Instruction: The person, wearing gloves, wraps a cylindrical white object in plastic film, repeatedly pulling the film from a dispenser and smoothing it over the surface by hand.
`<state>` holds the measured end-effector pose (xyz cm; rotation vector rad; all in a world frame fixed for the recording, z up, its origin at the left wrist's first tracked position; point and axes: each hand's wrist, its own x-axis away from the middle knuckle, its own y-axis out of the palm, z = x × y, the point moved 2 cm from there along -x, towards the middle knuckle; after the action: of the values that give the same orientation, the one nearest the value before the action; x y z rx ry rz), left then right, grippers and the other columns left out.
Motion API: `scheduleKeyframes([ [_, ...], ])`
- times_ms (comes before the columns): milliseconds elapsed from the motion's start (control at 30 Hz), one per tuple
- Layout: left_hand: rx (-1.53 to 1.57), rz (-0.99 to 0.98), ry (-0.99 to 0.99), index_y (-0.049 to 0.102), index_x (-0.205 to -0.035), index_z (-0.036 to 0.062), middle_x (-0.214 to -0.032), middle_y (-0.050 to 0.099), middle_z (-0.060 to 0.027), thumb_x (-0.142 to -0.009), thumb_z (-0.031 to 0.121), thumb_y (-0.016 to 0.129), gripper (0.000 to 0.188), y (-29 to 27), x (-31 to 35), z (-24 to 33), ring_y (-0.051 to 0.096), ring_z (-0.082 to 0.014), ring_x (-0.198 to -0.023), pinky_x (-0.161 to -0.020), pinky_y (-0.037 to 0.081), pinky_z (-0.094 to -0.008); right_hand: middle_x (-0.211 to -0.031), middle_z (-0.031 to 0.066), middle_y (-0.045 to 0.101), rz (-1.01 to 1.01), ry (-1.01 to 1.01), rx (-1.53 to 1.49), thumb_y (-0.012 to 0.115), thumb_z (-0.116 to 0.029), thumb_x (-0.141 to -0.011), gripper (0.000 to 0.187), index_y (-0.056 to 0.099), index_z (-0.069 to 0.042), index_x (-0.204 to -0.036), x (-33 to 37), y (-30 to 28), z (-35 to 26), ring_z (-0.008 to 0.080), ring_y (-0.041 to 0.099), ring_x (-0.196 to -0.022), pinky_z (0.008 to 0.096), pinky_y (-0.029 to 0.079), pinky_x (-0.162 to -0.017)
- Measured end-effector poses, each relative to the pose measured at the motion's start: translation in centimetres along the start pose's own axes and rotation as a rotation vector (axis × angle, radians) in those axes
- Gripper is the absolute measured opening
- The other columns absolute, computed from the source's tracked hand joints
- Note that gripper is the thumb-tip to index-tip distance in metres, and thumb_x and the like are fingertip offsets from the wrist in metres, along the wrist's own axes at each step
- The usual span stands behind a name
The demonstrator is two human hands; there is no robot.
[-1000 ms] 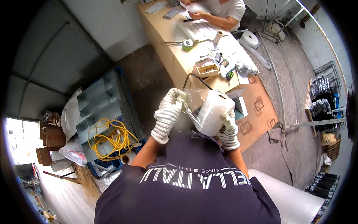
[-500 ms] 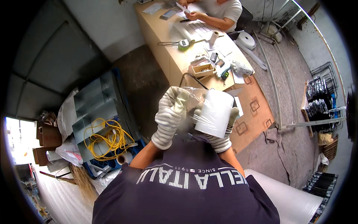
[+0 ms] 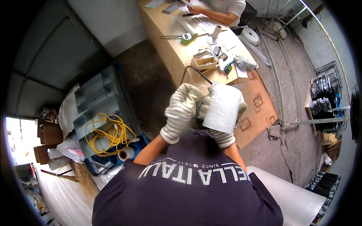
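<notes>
In the head view, the left hand (image 3: 183,109), in a striped knit glove, has its fingers drawn together on the loose edge of some clear film (image 3: 202,89), just beside the white roll (image 3: 223,109); the film is so see-through that where it meets the roll is hard to make out. The right hand (image 3: 241,110), gloved alike, is curled around the roll from behind, fingers showing at both of its sides, and holds it in the air, slightly tilted, in front of the person's dark shirt (image 3: 188,199). Beyond the hands stands a pale wooden desk (image 3: 160,28), bearing a tape measure (image 3: 186,37), a small open box (image 3: 205,63) and, near its corner, a striped glove (image 3: 245,62). A dark bent rod (image 3: 200,74) rises between the hands and the desk. At the desk's far side sits a person in a white shirt (image 3: 234,8). To the left, a yellow cable (image 3: 109,137) lies coiled over a grey metal tray (image 3: 87,123); at lower right rests a large whitish roll (image 3: 288,197).
</notes>
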<state>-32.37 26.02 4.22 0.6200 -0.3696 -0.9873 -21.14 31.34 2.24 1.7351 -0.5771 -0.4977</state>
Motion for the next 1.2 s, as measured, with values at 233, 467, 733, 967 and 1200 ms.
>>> scheduleKeyframes([
  [233,-0.447,-0.034,0.048,0.055,-0.084,0.0044,-0.072,0.055,0.0037,-0.091,0.014,0.054,0.012,0.9,0.1,-0.8,0.046,-0.0018,-0.065,-0.058,0.041,-0.0181,-0.103,0.0105,0.053,0.204,-0.225,0.155,0.055,-0.073,-0.067,0.09,0.038,-0.006,-0.125,0.6,-4.2,-0.6,0.0228,0.055,-0.09,0.0393,0.05,-0.077],
  [467,-0.686,-0.011,0.064,0.056,-0.087,0.0038,-0.067,0.06,0.0002,-0.092,0.018,0.053,0.015,1.2,0.2,-1.0,0.052,-0.0034,-0.056,-0.051,0.044,-0.0218,-0.111,0.0104,0.054,-0.028,-0.043,0.023,0.062,-0.066,-0.068,0.089,0.038,-0.004,-0.127,1.3,-0.1,-1.2,0.0236,0.056,-0.096,0.0387,0.048,-0.086],
  [733,-0.75,-0.134,0.165,0.052,-0.089,0.0032,-0.074,0.055,0.0007,-0.094,0.013,0.045,0.013,1.6,0.3,-1.3,0.05,-0.0033,-0.068,-0.061,0.043,-0.0204,-0.111,0.0087,0.055,0.26,-0.189,0.351,0.059,-0.061,-0.075,0.076,0.044,-0.003,-0.123,2.0,3.0,-2.0,0.0206,0.055,-0.099,0.0332,0.046,-0.087],
  [967,-0.51,-0.231,0.204,0.053,-0.095,0.0025,-0.084,0.063,-0.0043,-0.087,0.017,0.058,0.017,1.5,0.5,-1.8,0.057,-0.0074,-0.075,-0.066,0.048,-0.0238,-0.104,0.0044,0.048,0.386,-0.611,0.935,0.061,-0.035,-0.085,0.049,0.042,-0.005,-0.119,0.5,2.8,-2.8,0.0129,0.046,-0.094,0.0258,0.039,-0.085],
  [1200,-0.855,-0.3,0.389,0.051,-0.114,0.0033,-0.096,0.064,-0.0067,-0.077,0.022,0.068,0.045,-1.7,0.7,-4.0,0.064,-0.0189,-0.085,-0.074,0.051,-0.0286,-0.095,0.0063,0.054,0.391,-0.636,1.472,0.065,-0.018,-0.082,0.029,0.053,-0.004,-0.104,1.7,7.9,-1.9,0.013,0.054,-0.083,0.0253,0.045,-0.073],
])
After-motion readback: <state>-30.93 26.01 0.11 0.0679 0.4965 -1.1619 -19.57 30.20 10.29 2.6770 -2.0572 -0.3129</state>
